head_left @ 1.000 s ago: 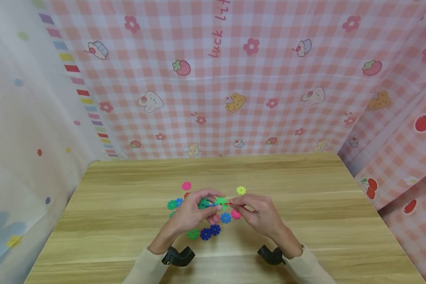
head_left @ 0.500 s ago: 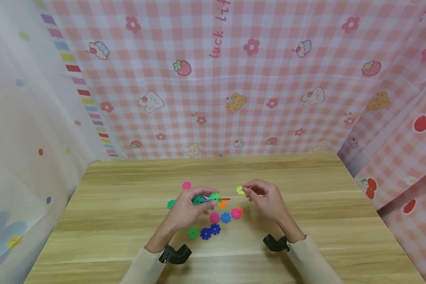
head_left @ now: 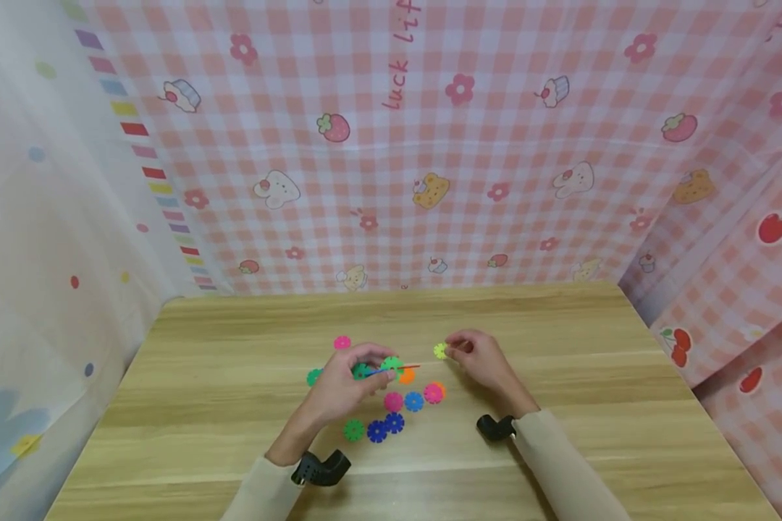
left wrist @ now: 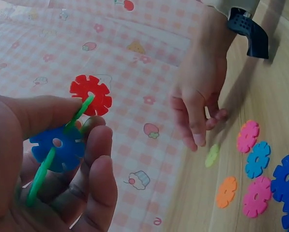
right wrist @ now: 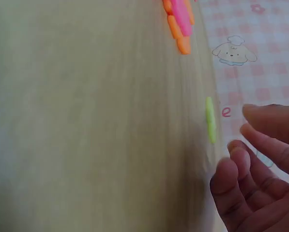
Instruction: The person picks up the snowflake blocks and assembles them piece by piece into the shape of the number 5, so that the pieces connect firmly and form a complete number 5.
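My left hand (head_left: 342,383) pinches a short chain of notched plastic snowflake discs above the table. In the left wrist view, the chain shows a red disc (left wrist: 101,100) at its far end, a blue disc (left wrist: 69,153) nearer the palm and two green discs seen edge-on, one of them the near green disc (left wrist: 39,180). My right hand (head_left: 487,362) reaches over a loose yellow disc (head_left: 439,351) lying on the table. In the right wrist view its thumb and fingers are spread apart, and the yellow disc (right wrist: 210,121) lies just beyond the fingertips.
Loose discs lie around the left hand: an orange disc (head_left: 407,375), a light blue disc (head_left: 414,401), pink ones, a green disc (head_left: 354,430) and two dark blue discs (head_left: 376,432). Checked cloth (head_left: 378,145) hangs behind the wooden table (head_left: 560,434).
My right hand has left the red end of the chain and moved right and away to the yellow disc. My left hand, still holding the chain, has shifted slightly left.
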The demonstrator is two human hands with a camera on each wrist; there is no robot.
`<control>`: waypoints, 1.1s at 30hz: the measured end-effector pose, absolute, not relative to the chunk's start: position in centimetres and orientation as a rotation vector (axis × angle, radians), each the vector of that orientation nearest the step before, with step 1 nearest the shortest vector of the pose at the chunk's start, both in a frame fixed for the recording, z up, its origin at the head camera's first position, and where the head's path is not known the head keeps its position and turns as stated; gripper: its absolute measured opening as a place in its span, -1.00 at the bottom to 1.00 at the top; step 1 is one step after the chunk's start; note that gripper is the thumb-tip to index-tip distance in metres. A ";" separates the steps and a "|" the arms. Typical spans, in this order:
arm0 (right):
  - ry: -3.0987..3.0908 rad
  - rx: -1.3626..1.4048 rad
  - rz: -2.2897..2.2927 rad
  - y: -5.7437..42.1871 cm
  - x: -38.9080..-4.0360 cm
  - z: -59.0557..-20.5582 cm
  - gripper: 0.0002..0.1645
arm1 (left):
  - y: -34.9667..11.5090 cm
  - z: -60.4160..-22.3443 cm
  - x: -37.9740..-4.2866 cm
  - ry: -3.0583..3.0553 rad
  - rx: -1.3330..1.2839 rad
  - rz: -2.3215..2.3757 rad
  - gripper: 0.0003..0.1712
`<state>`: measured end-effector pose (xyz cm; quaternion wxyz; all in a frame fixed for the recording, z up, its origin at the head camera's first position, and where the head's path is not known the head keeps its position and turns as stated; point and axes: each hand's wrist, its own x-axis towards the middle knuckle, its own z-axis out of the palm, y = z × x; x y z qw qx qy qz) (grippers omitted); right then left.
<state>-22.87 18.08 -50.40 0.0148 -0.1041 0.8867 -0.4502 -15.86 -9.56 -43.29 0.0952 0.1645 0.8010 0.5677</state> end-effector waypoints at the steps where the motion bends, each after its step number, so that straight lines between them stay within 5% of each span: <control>1: 2.771 -0.323 -1.396 18.0 -23.0 -50.6 -0.77 | -9.6 -43.3 -15.8 2.375 0.482 1.680 -0.69; 26: 2.772 -0.284 -1.294 17.1 -23.6 -50.9 -0.72 | -9.5 -43.2 -16.0 2.426 0.497 1.637 -0.72; 33: 2.635 -0.363 -1.474 17.1 -22.2 -49.6 -0.85 | -9.4 -42.8 -16.0 2.408 0.510 1.677 -0.71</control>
